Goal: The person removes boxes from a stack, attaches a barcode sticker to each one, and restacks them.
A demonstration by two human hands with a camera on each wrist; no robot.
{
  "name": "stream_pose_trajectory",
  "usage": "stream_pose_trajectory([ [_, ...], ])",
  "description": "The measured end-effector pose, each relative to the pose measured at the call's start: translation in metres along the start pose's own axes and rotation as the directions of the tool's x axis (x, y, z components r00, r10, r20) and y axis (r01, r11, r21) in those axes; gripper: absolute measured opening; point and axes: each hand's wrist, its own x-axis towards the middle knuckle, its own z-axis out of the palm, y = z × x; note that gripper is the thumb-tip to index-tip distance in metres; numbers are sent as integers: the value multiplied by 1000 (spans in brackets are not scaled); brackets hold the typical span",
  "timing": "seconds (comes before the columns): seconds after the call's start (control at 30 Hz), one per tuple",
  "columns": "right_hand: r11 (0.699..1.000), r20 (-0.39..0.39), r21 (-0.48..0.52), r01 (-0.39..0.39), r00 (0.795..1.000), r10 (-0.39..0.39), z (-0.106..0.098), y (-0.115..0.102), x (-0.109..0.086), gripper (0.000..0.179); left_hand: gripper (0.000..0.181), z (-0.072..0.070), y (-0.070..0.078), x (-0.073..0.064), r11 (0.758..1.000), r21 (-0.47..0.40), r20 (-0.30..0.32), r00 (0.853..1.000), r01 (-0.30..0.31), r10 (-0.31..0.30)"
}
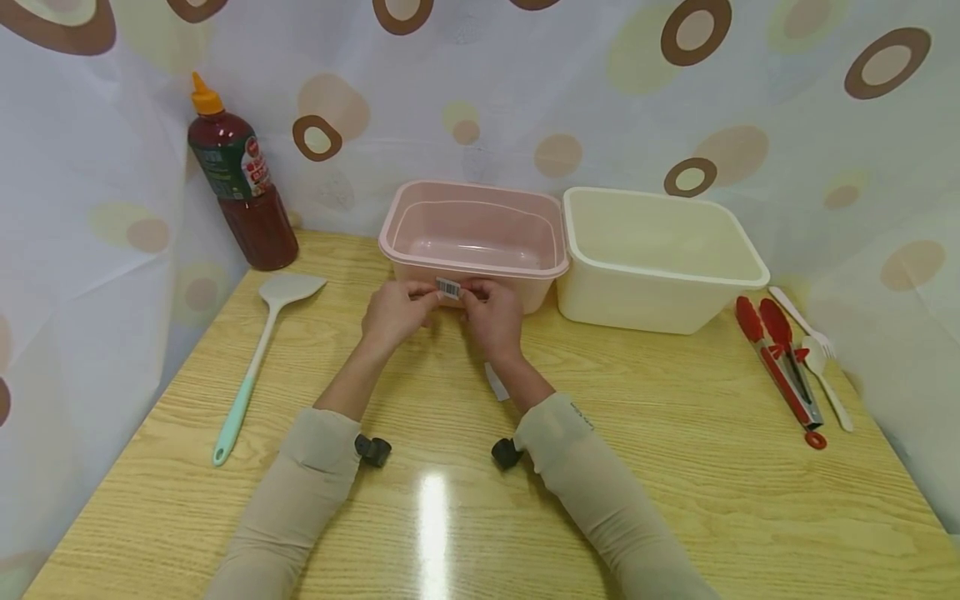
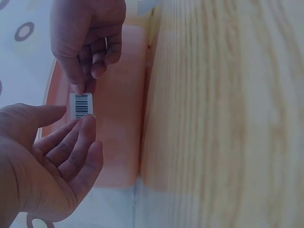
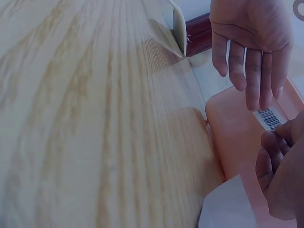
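A small white barcode sticker (image 1: 448,288) (image 2: 81,106) (image 3: 269,118) is at the front wall of the pink bin (image 1: 480,272), just below its rim. My right hand (image 1: 495,321) (image 2: 88,35) pinches one end of it between thumb and finger. On the other end rest the fingertips of my left hand (image 1: 397,315) (image 3: 254,42), its fingers fairly straight and its thumb apart from the sticker. Whether the sticker's back clings to the bin cannot be told. A white paper piece (image 1: 497,382) (image 3: 228,204) lies on the table by my right wrist.
Right of the pink bin stands a cream bin (image 1: 637,300). Red-tipped tongs (image 1: 783,367), a white fork (image 1: 802,321) and a white spoon (image 1: 828,383) lie at the right. At the left are a spatula (image 1: 258,358) and a dark red sauce bottle (image 1: 243,183). A patterned curtain (image 1: 480,92) hangs behind.
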Motion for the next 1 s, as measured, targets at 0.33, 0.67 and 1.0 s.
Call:
stream_pose_trajectory([
  [0.33,1000,-16,-28,13,1000,-13,1,-1,-1,16,35,1,0,0,999,6,-21,999,-38,38],
  [0.67,998,-23,-58,29,999,-30,2,-2,-1,16,36,0,-1,0,999,-19,-14,999,-49,48],
  [1.0,997,-34,-67,30,999,-33,3,-5,-3,15,39,0,-2,0,998,-36,-10,998,-57,56],
])
